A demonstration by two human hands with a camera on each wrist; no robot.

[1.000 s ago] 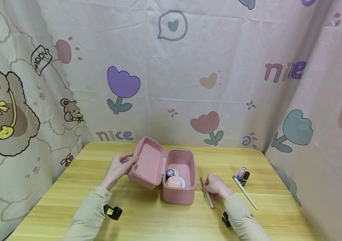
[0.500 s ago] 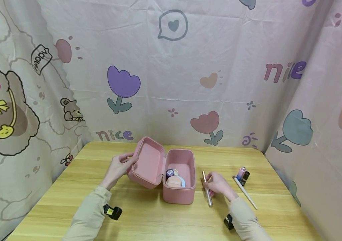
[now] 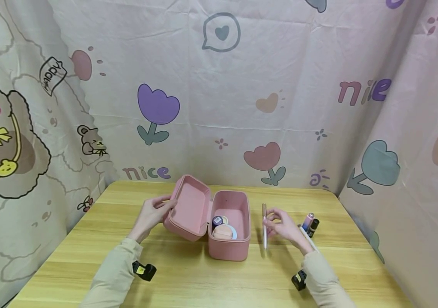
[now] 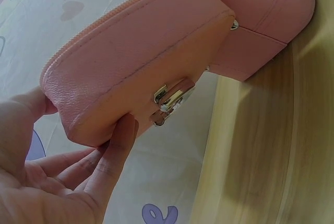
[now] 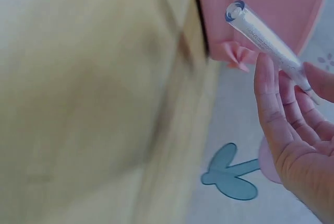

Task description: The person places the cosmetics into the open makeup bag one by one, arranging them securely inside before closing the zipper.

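Note:
A pink cosmetic case (image 3: 228,251) stands unzipped on the table, its lid (image 3: 192,205) swung out to the left. My left hand (image 3: 153,217) holds that lid by its outer edge, thumb on one side and fingers on the other, near a metal fitting (image 4: 172,98) in the left wrist view. Inside the case lie a peach powder puff (image 3: 222,232), a small dark purple jar (image 3: 217,221) and a light blue round piece, partly covered. Just right of the case, my right hand (image 3: 285,227) pinches a slim, shiny cosmetic tube (image 5: 266,38) with small lettering, raised off the table.
On the table (image 3: 180,286) at the right lie a pink-and-blue small tube (image 3: 308,220), a black bottle (image 3: 313,228) and a white-handled brush (image 3: 308,238), partly hidden by the right wrist. Printed curtains (image 3: 219,107) rise behind and at both sides.
My right hand has lifted the slim tube from the table and moved it away from me, turning it nearly straight. The left hand and lid have stayed put.

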